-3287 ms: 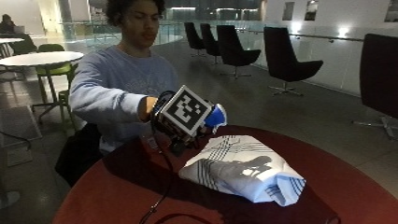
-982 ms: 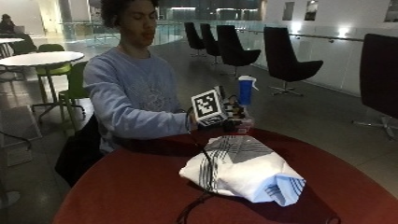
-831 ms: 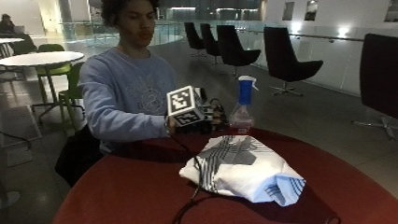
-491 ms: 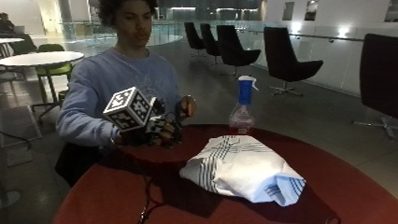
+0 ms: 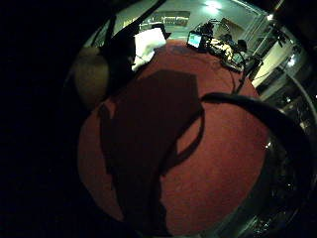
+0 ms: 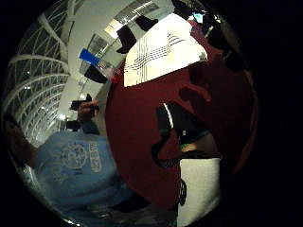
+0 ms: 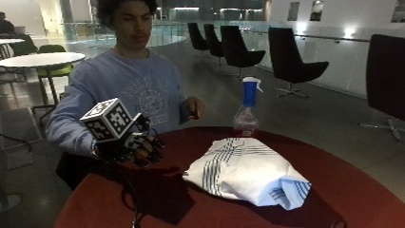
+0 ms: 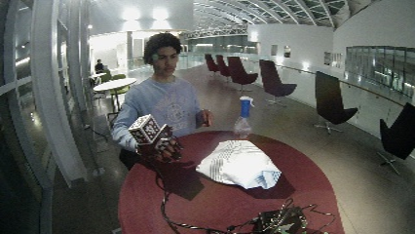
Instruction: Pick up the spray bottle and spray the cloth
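The spray bottle (image 7: 248, 107), clear with a blue and white head, stands upright at the far edge of the round red table (image 7: 354, 185). In front of it lies the folded white cloth (image 7: 244, 171) with dark stripes. My gloved right hand (image 7: 138, 148) hovers over the table's left side, well apart from both. Its fingers hang loosely curled and hold nothing. In the wide outside view the bottle (image 8: 243, 118), cloth (image 8: 238, 163) and hand (image 8: 165, 148) stand the same way. The thumb side palm view shows the cloth (image 6: 158, 49) and the bottle's blue head (image 6: 90, 56) far off.
The person's bare left hand (image 7: 193, 108) is raised near the chest, holding a small dark thing. A cable runs from the glove across the table to a cluster of electronics (image 8: 279, 222) at the near edge. Dark chairs (image 7: 294, 64) stand behind.
My hand set the bottle upright at the table's far edge, let go, and swung left and down to the table's left side. The cloth has not moved.
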